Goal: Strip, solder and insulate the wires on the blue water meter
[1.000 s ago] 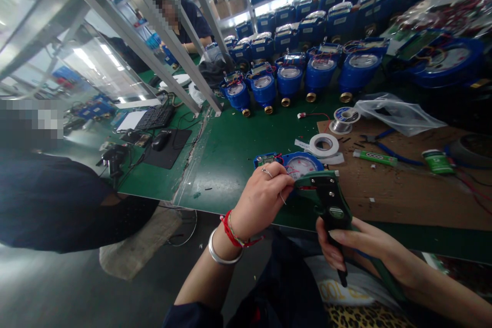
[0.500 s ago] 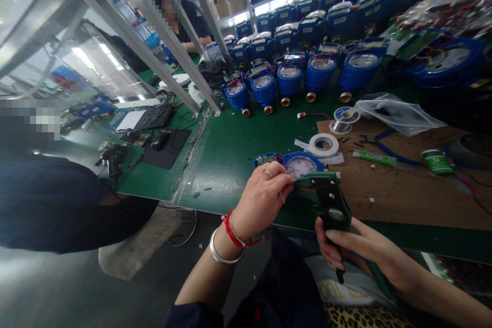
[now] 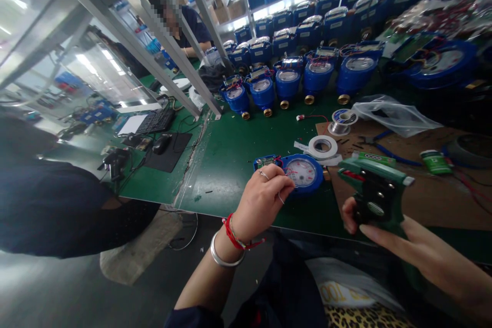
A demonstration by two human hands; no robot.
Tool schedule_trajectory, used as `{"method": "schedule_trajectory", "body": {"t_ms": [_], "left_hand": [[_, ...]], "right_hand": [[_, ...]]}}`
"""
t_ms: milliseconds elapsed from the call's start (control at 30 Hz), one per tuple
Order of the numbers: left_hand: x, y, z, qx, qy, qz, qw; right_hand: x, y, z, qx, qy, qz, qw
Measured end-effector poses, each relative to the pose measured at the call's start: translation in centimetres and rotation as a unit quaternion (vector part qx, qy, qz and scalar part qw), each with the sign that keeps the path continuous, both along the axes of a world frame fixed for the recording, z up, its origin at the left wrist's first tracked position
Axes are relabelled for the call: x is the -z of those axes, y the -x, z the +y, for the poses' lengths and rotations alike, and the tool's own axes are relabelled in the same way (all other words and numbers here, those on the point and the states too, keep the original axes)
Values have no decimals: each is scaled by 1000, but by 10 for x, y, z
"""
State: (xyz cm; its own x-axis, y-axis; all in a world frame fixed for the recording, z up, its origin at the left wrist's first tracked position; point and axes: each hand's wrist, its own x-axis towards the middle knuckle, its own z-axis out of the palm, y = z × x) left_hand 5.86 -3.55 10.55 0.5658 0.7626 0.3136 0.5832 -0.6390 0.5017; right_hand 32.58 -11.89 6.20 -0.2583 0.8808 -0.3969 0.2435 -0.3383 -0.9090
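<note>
A blue water meter (image 3: 313,184) with a round clear dial lies near the front edge of the green bench. Over its left side is my left hand (image 3: 265,189), fingers pinched on a thin wire (image 3: 282,199) whose pale end sticks out below them. My right hand (image 3: 384,238) is wrapped round the handle of a dark green wire stripper (image 3: 378,189). The stripper's head points left, apart from the meter and off to its right. Part of the meter's circuit board (image 3: 265,163) shows behind my left knuckles.
Several blue meters (image 3: 287,82) stand in rows behind. A tape roll (image 3: 323,147), solder spool (image 3: 342,122), blue-handled cutters (image 3: 392,151) and green glue tube (image 3: 372,158) lie to the right, around a cardboard sheet (image 3: 423,189). A seated person (image 3: 49,205) is at left, another person (image 3: 192,25) beyond the metal posts.
My right hand has drawn the wire stripper away from my left fingers, to the right and slightly up. The meter's dial is now uncovered. My left hand has hardly moved.
</note>
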Motion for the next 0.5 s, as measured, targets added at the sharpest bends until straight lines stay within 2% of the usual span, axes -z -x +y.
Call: {"method": "schedule_trajectory", "body": {"t_ms": [100, 200, 267, 367, 500], "left_hand": [[-3, 2, -2, -1, 11, -9, 1000], [-8, 5, -4, -9, 14, -18, 1000], [-11, 8, -5, -14, 7, -21, 1000], [-16, 10, -4, -13, -3, -27, 1000], [-21, 10, -1, -12, 0, -21, 1000]], "right_hand": [[13, -29, 4, 31, -59, -192, 979], [31, -59, 8, 39, -161, -351, 922], [45, -77, 9, 22, -220, -402, 888], [64, -95, 12, -9, -255, -447, 857], [73, -94, 16, -4, -258, -478, 839]]}}
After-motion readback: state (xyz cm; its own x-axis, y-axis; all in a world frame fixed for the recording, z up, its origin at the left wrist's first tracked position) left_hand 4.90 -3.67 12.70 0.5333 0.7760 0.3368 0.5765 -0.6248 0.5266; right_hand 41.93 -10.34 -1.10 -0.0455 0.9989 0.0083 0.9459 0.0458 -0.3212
